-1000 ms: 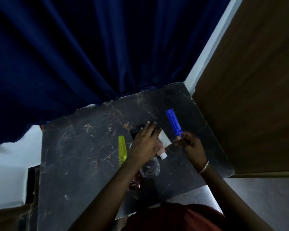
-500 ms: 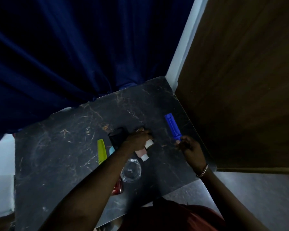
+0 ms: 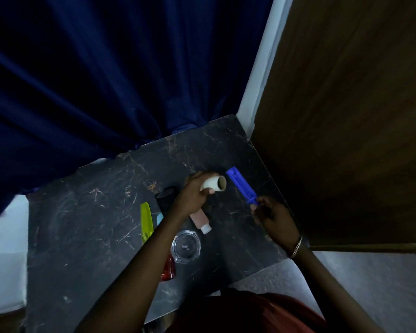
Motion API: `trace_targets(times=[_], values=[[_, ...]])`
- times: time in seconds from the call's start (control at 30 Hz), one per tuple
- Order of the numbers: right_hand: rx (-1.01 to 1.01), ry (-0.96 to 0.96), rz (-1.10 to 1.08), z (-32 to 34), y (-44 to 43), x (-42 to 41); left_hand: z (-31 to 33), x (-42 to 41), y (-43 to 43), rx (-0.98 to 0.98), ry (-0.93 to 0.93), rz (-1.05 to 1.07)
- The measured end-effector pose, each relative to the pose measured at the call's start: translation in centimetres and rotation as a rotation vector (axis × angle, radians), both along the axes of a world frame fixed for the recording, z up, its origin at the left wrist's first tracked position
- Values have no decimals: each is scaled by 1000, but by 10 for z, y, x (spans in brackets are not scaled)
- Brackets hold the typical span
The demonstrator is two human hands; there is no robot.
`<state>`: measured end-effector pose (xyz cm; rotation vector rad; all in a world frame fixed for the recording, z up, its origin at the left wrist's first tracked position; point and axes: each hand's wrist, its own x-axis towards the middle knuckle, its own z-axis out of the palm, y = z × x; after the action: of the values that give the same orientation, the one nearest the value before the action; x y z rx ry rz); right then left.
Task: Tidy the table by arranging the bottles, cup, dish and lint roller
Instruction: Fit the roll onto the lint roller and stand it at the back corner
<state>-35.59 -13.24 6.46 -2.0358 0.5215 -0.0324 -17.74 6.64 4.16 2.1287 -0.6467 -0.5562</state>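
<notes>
While the left hand (image 3: 193, 193) holds the white lint-roller roll (image 3: 213, 183) lifted above the tabletop (image 3: 87, 227), fingers wrapped round it and its open cardboard end facing the blue handle (image 3: 241, 186), the fit between those two looks like the relation that matters. Handle is a ribbed plastic frame, long axis running diagonally away from the right hand (image 3: 273, 216), which pinches its near end; the far end rests on the tabletop. Roll sits just left of the handle, axis roughly crosswise to it, so it needs turning to line up.

Tabletop: dark veined marble, glossy. Left of the handle and nearer the person: black mesh cup (image 3: 166, 198), pink bottle (image 3: 199, 218) lying flat with white cap toward the person, clear glass dish (image 3: 185, 246), red bottle (image 3: 168, 270) partly under the forearm, yellow-green comb (image 3: 146, 222).
</notes>
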Motion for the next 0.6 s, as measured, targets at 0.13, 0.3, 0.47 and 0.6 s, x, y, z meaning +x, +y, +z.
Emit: trace_targets(times=[0.13, 0.3, 0.47, 0.6], values=[[-209, -14, 152, 16, 3, -5, 23, -16, 17, -120, -8, 107], [-313, -1, 315, 43, 6, -6, 45, -29, 41, -20, -194, 67], [-411, 16, 467, 67, 1, 7, 66, -37, 58, 96, -423, -62], [-420, -16, 524, 75, 12, 23, 82, -48, 55, 53, -442, -105]])
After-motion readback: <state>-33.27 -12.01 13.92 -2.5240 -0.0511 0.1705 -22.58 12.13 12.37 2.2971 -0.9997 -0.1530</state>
